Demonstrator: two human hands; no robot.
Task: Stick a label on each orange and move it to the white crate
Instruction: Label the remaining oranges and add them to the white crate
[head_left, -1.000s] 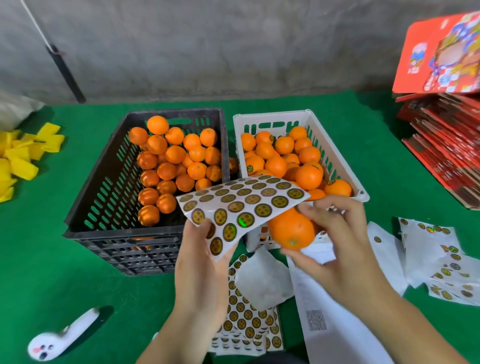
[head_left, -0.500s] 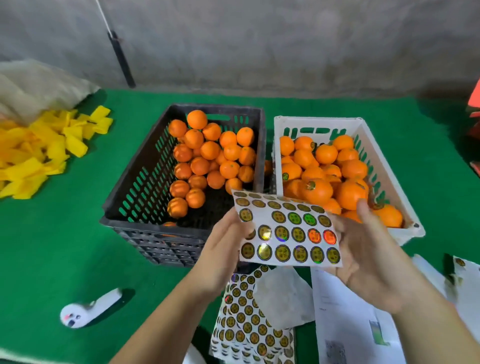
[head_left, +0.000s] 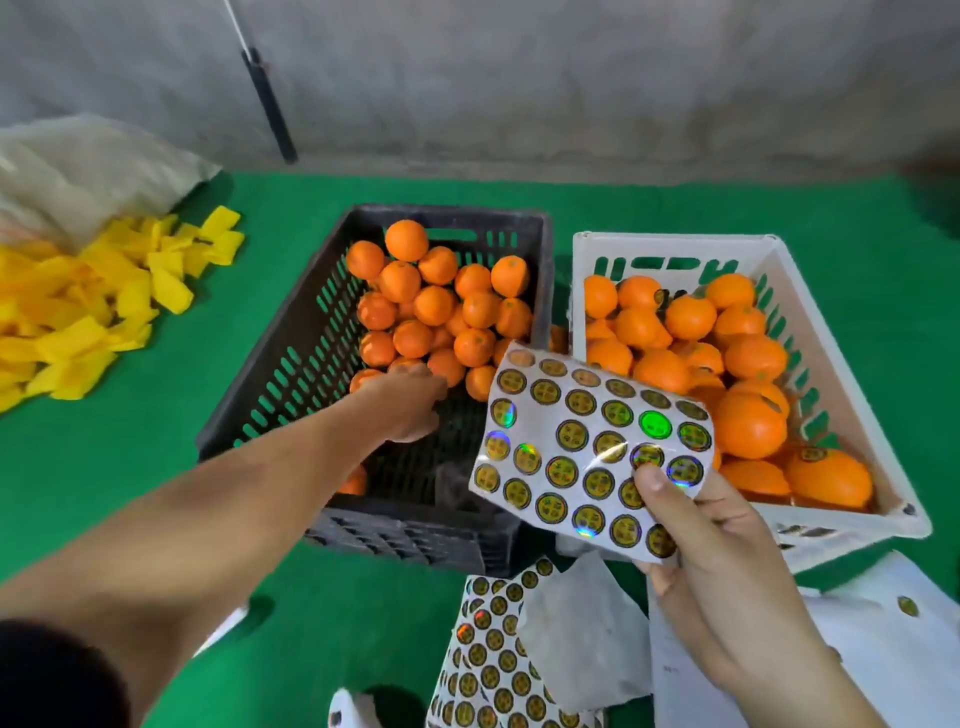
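Left hand reaches into the black crate, fingers curled down over an orange at the near edge of the pile; motion blur, so whether they actually grip it I cannot tell. Right hand holds the label sheet up in front of both crates, thumb pressed on the sheet's lower right corner, fingers behind it, clamped on the sheet. Sheet is curled and carries rows of round holographic labels. White crate stands just right of the black one, full of oranges, several labelled. More label sheets and white backing paper lie on the green bench. Yellow wrappers heaped at far left.
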